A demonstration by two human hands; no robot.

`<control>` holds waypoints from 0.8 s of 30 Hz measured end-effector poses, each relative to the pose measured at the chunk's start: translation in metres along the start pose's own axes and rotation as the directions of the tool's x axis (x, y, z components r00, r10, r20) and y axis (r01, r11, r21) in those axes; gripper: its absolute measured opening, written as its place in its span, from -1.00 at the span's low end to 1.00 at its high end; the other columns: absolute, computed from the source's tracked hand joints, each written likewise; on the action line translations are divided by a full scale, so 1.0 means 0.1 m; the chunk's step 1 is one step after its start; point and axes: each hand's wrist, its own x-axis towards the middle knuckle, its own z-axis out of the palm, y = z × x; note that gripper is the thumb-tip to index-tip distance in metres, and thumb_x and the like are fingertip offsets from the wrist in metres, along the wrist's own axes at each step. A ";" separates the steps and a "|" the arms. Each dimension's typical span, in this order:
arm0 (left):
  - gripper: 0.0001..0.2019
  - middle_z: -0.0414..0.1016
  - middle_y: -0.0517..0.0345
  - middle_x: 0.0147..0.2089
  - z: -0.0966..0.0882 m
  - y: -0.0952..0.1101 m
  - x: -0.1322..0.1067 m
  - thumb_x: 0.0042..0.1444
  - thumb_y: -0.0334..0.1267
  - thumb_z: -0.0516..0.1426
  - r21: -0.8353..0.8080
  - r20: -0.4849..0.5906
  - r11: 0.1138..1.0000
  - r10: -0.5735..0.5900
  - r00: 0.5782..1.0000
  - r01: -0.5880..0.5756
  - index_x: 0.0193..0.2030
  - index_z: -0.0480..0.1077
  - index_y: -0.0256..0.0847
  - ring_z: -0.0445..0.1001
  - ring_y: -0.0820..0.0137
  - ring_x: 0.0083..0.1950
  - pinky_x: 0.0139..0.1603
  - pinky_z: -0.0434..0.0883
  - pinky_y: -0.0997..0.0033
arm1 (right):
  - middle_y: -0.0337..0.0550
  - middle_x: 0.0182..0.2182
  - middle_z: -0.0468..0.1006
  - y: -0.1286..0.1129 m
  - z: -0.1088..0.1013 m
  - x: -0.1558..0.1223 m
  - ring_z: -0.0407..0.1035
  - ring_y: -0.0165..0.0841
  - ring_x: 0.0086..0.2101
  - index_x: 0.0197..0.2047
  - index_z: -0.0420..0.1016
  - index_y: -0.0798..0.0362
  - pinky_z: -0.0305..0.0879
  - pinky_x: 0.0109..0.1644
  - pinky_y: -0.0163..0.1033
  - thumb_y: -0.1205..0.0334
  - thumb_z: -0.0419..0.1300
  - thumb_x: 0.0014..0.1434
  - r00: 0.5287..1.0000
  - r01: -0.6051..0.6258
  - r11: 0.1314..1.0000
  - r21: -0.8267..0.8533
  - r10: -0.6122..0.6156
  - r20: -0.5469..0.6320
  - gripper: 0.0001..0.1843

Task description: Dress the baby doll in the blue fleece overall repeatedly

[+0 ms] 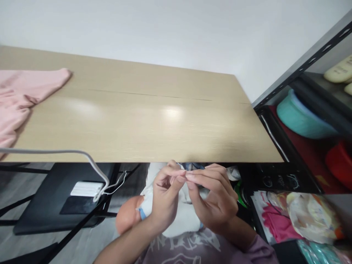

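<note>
My left hand [168,196] and my right hand [216,194] are raised over my lap, just in front of the table's near edge. Their thumbs and index fingers are pinched, and the fingertips meet in the middle. Whatever sits between the tips, if anything, is too small to make out. Below the hands a white cloth [183,222] with a bit of blue at its edge lies across my lap.
The wooden table [143,121] has pink fabric [30,91] at its left. A black chair [35,216] holds a white device [86,189] with a cable [90,161]. On the right, shelves carry a turquoise basin [299,115], a red basin [341,165] and plastic bags [313,216].
</note>
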 end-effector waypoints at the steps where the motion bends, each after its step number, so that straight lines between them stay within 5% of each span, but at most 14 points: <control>1: -0.82 0.32 0.29 -0.38 0.01 -0.01 0.00 0.27 -0.02 0.49 -0.006 -0.010 1.000 0.003 1.000 -0.003 -0.24 0.69 0.01 0.35 0.48 -0.32 -0.22 0.40 0.51 | -0.25 -0.25 0.84 -0.01 0.01 0.00 0.72 -0.29 -0.29 -0.01 0.68 -0.06 0.60 -0.12 -0.09 0.54 0.37 0.33 1.000 -0.004 1.000 -0.002 0.004 -0.012 -0.69; 24: -0.91 0.36 0.31 -0.40 0.02 -0.18 -0.02 0.36 -0.13 0.44 0.107 -0.082 0.962 0.260 0.962 -0.251 -0.18 0.67 0.04 0.44 0.47 -0.32 -0.22 0.51 0.48 | -0.28 -0.20 0.86 -0.06 0.01 -0.08 0.68 -0.26 -0.29 0.07 0.73 -0.12 0.60 -0.15 -0.05 0.51 0.41 0.30 1.000 0.022 0.992 -0.122 -0.022 -0.002 -0.62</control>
